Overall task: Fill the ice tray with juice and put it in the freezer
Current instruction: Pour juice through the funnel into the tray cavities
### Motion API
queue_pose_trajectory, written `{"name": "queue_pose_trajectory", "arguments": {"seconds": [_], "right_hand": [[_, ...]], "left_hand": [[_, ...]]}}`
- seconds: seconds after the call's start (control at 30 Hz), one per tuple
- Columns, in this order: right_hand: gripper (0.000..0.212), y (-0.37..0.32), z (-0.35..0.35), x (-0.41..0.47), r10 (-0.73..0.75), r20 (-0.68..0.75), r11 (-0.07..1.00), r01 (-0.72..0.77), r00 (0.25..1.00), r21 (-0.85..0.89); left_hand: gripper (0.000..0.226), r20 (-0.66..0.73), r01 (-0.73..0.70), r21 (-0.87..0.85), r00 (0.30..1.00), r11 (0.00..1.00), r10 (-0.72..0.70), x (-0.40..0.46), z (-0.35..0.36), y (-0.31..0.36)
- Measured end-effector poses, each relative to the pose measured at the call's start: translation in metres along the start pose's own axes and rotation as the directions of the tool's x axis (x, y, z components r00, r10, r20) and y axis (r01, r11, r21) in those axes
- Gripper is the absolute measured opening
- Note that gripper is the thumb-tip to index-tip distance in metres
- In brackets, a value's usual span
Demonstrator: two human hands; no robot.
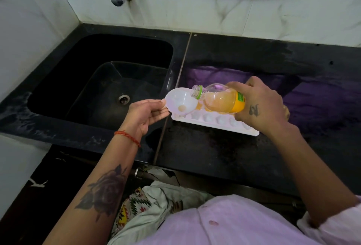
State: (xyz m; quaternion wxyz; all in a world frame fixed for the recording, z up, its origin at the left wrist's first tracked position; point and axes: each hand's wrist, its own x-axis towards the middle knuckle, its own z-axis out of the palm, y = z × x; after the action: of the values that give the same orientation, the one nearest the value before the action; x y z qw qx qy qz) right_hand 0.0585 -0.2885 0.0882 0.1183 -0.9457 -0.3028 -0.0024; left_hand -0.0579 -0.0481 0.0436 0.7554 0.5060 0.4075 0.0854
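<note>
Your right hand [259, 106] is wrapped around a tilted juice bottle [220, 98], its open mouth over a white funnel [180, 102].

Your left hand [148, 112] pinches the funnel's rim at its near edge, fingers loosely curled, holding it above the left end of the white ice tray [214, 122]. The tray lies flat on the black countertop [214, 156], just right of the black sink [101, 80]. A little orange juice sits at the funnel's bottom; some far cells at the tray's left end look orange.
</note>
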Motion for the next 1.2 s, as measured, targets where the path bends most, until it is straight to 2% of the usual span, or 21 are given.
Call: {"name": "queue_pose_trajectory", "arguments": {"seconds": [0.23,0.7,1.0,1.2], "right_hand": [[0.071,-0.002,0.005,0.002,-0.008,-0.002,0.991,0.007,1.000,-0.132],[0.064,-0.013,0.000,0.008,-0.038,0.012,0.975,0.039,0.999,-0.219],[0.064,-0.013,0.001,0.011,-0.035,0.004,0.976,0.035,0.999,-0.216],[0.068,-0.010,0.003,0.011,-0.008,0.001,0.991,0.008,1.000,-0.134]], "left_hand": [[0.004,0.011,0.010,0.008,1.000,1.000,-0.011,0.006,0.000,-0.002],[0.002,0.014,0.026,-0.013,1.000,1.000,-0.026,0.007,-0.002,-0.005],[0.002,0.010,0.031,-0.009,0.999,0.999,-0.031,0.005,-0.002,-0.004],[0.001,0.026,0.009,-0.024,1.000,1.000,-0.008,0.000,0.000,0.001]]}}
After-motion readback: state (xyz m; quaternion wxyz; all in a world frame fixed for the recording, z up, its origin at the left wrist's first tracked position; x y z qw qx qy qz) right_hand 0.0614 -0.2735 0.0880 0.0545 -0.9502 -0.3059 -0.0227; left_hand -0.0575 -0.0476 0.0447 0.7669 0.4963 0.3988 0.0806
